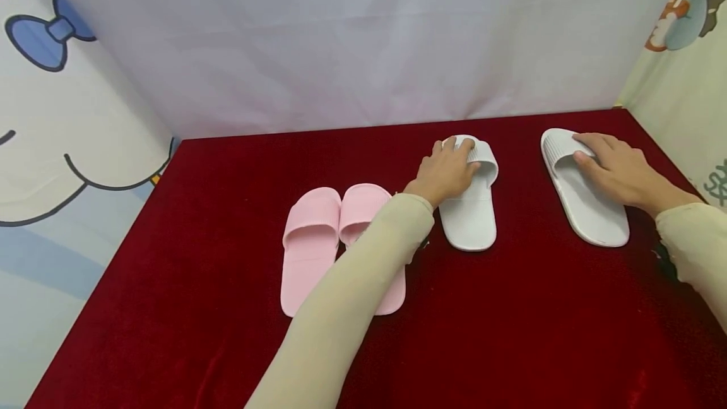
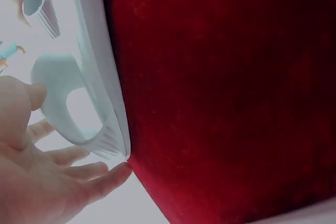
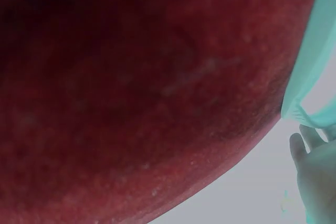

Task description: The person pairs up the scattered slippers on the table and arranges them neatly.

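Two white slippers lie apart on the right side of the red cloth. My left hand point(image 1: 445, 172) is over the strap of the left white slipper point(image 1: 470, 223); in the left wrist view its fingers point(image 2: 107, 182) are spread beside the ribbed strap point(image 2: 107, 140), not curled round it. My right hand point(image 1: 619, 172) is over the right white slipper point(image 1: 591, 207), thumb near the strap's edge. In the right wrist view only part of that slipper point(image 3: 310, 66) shows, with the fingers point(image 3: 297, 148) loosely extended beside its strap. Whether either hand touches its slipper firmly is unclear.
A pair of pink slippers, a left one point(image 1: 309, 264) and a right one point(image 1: 363, 204), stands side by side left of the white ones. My left sleeve point(image 1: 346, 308) partly covers the right pink one. A white curtain point(image 1: 369, 43) hangs behind the red cloth point(image 1: 216, 238).
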The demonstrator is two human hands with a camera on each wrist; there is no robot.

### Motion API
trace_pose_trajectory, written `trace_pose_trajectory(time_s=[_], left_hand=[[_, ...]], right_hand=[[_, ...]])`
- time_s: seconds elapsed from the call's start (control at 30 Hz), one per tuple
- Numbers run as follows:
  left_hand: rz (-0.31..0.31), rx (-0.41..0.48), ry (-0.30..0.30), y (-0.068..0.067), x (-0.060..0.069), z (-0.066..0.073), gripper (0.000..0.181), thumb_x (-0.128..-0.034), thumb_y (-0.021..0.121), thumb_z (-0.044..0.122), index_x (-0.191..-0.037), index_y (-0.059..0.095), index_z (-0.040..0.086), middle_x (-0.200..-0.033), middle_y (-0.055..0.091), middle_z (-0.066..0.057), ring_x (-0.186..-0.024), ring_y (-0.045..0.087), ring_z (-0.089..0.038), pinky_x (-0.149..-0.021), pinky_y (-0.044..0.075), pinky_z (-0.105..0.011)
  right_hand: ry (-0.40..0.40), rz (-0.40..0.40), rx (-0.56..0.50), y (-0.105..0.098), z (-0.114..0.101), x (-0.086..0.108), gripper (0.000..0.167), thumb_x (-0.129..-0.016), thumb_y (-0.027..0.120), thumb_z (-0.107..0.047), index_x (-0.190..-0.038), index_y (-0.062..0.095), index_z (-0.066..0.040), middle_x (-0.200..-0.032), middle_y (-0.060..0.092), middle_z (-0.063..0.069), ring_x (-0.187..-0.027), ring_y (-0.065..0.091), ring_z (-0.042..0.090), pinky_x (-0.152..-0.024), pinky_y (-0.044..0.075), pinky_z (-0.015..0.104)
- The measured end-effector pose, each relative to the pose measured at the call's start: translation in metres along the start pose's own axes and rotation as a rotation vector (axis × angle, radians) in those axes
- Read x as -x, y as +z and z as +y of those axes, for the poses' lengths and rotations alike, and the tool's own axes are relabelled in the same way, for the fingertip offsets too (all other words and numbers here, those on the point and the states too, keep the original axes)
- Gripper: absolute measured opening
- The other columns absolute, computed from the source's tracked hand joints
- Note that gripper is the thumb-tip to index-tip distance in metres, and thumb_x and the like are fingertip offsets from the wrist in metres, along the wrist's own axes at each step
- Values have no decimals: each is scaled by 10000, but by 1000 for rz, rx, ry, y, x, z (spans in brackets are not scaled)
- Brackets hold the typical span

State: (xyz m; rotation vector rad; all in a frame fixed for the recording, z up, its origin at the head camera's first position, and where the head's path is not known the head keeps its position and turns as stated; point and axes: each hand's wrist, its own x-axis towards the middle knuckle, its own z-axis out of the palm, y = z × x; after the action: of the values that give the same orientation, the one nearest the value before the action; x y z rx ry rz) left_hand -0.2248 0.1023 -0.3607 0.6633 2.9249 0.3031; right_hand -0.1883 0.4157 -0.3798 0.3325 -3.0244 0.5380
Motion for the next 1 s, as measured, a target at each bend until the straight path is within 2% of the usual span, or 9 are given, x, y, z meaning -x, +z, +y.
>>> trace_pose_trajectory(time_s=[0.13,0.27,0.4,0.57,0.8,1.0], left_hand=[[-19,44,22,2,-1,-2,499,-1062,349,461,-1521,307,269,-1584,346,-34,-1441,349,-237,-1052,459,-420],[-22,65,39,1,-2,-2,501,-1061,354,460,-1517,319,256,-1545,393,-40,-1413,391,-240,-1063,447,-425],[-26,95,35,-1,-3,-2,500,-1052,384,457,-1510,343,260,-1539,407,-43,-1410,407,-238,-1079,435,-421],[-31,140,23,-2,-4,-4,494,-1037,425,455,-1489,376,261,-1506,431,-53,-1372,441,-223,-1075,440,-396],[-21,99,37,-5,-4,-7,478,-1029,457,446,-1460,397,248,-1450,449,-77,-1292,482,-227,-1025,461,-373],[-1,84,55,-11,-4,-12,458,-1030,462,434,-1446,413,246,-1419,469,-74,-1247,490,-222,-1012,450,-384]], right_hand=[[-1,14,-10,0,-2,1,512,-1070,320,-323,-1492,334,-33,-1477,338,358,-1307,321,593,-907,249,702],[-21,23,-52,0,0,2,485,-1066,350,-273,-1478,345,-17,-1456,335,369,-1318,303,581,-951,231,712],[-30,24,-111,-1,1,2,488,-1059,402,-252,-1469,361,9,-1440,329,382,-1327,282,566,-987,229,686],[-23,-10,-134,-3,2,2,509,-1049,449,-249,-1473,363,19,-1444,339,381,-1300,300,553,-952,267,656],[-71,7,-193,-4,-2,-1,463,-1016,539,-169,-1418,436,36,-1410,386,367,-1285,288,534,-954,233,645],[-130,23,-236,-2,-16,-8,458,-1004,560,-151,-1413,460,29,-1394,425,343,-1269,314,502,-967,229,644]])
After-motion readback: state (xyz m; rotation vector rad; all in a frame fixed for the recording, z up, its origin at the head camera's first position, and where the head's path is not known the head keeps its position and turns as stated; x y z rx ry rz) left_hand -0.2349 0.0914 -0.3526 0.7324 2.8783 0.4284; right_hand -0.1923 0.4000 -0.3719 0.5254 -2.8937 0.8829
